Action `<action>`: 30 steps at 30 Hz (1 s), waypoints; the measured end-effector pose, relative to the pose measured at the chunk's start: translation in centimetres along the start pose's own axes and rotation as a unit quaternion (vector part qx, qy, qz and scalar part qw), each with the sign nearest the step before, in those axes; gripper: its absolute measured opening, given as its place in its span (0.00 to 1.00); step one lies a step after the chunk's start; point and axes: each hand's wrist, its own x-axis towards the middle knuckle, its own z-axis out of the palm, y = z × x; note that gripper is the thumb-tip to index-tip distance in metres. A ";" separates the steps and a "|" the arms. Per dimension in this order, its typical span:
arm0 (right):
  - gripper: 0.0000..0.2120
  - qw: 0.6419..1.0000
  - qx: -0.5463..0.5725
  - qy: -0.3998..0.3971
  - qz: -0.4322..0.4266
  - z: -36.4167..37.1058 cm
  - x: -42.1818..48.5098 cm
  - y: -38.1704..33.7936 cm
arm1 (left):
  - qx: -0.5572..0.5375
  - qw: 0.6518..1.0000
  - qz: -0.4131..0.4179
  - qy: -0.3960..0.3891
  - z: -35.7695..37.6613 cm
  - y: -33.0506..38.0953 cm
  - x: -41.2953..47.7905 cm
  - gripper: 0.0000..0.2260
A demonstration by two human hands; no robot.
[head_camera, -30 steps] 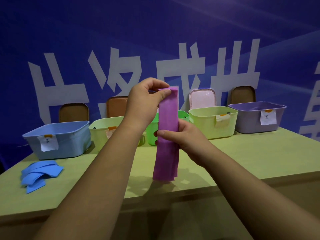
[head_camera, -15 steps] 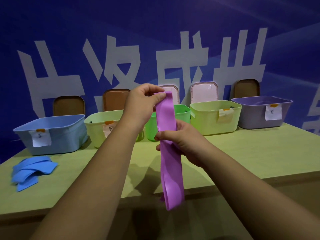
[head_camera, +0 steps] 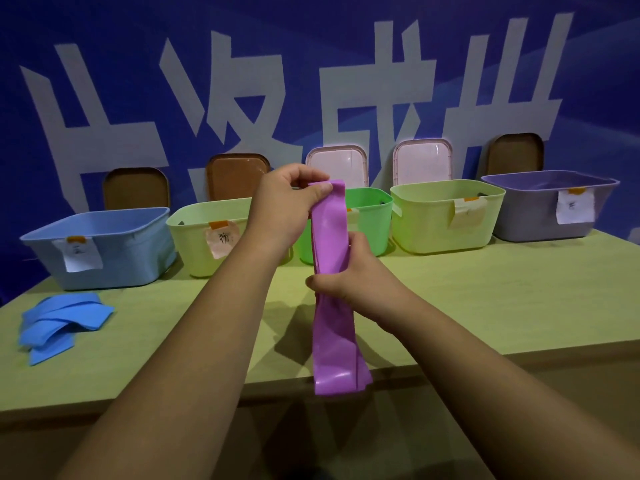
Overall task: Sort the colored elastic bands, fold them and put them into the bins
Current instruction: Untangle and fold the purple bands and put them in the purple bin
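Left hand [head_camera: 287, 199] pinched the purple band's [head_camera: 330, 271] top; right hand [head_camera: 349, 275] gripped its middle, hanging it straight, likely for folding.

A pale green table [head_camera: 485, 306] is pictured before a deep blue backdrop [head_camera: 311, 32], on which large white characters [head_camera: 374, 98] are printed. Five lids are seen propped upright against the backdrop along the table's far side: a first brown lid [head_camera: 136, 188] at far left, a second brown lid [head_camera: 237, 176] next to it, a left pink lid [head_camera: 346, 161] and a right pink lid [head_camera: 422, 161] towards the middle, and a third brown lid [head_camera: 516, 152] at far right.
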 end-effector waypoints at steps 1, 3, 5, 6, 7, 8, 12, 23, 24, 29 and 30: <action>0.34 1.000 -0.003 0.001 -0.004 -0.1 -0.1 -0.1 | 0.003 1.000 0.002 0.000 -0.1 0.3 0.0 0.04; 0.32 1.000 -0.004 0.001 -0.017 -0.3 -0.4 -0.5 | 0.009 1.000 0.008 -0.001 -0.2 1.0 -0.1 0.04; 0.30 0.999 -0.001 0.003 -0.035 -0.8 -0.9 -1.2 | 0.004 1.000 0.018 -0.002 -0.5 2.1 -0.2 0.04; 0.29 0.999 0.003 0.004 -0.046 -1.0 -1.1 -1.5 | 0.005 1.000 0.025 0.000 -0.6 2.7 -0.3 0.04; 0.29 0.998 0.009 0.004 -0.056 -1.3 -1.3 -1.8 | 0.010 0.999 0.032 0.003 -0.8 3.4 -0.5 0.04; 0.29 0.998 0.017 0.005 -0.064 -1.6 -1.5 -2.2 | 0.017 0.999 0.040 0.007 -0.9 4.1 -0.6 0.04; 0.28 0.995 0.029 0.015 -0.089 -2.5 -2.5 -3.8 | 0.014 0.998 0.059 0.007 -1.6 6.6 -0.9 0.04; 0.34 0.985 0.083 0.050 -0.143 -4.0 -5.2 -7.1 | -0.031 0.994 0.106 0.007 -3.4 12.4 -1.8 0.05; 0.32 0.985 0.083 0.053 -0.144 -4.0 -5.5 -7.2 | -0.040 0.993 0.109 0.008 -3.5 12.8 -1.9 0.05; 0.24 0.984 0.107 0.049 -0.133 -3.7 -6.3 -6.8 | -0.061 0.991 0.119 0.004 -3.7 13.7 -2.1 0.06; 0.24 0.983 0.120 0.049 -0.128 -3.6 -6.4 -6.7 | -0.067 0.991 0.117 0.002 -3.6 13.7 -2.1 0.06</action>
